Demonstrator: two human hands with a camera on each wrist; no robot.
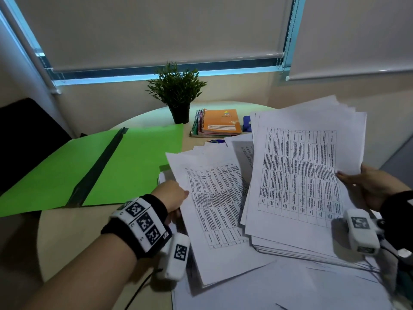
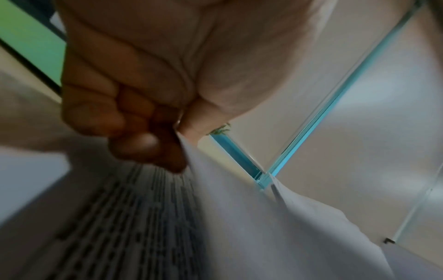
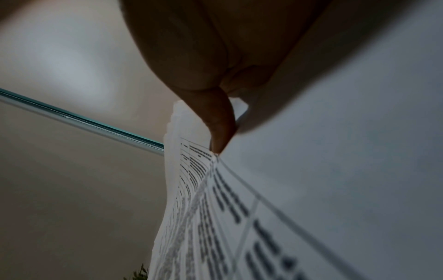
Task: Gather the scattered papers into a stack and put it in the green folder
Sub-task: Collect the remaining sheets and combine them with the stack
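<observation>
The green folder lies open on the table at the left, a dark spine down its middle. White printed papers cover the table's right half. My left hand pinches the left edge of a tilted printed sheet; in the left wrist view the thumb and curled fingers pinch that sheet. My right hand grips the right edge of a thick stack of papers, lifted off the table. In the right wrist view the thumb lies on top of the stack.
A potted plant stands at the table's back. Spiral notebooks with an orange cover lie beside it, a blue object just to their right. More loose sheets lie near the front edge. A black chair stands at the left.
</observation>
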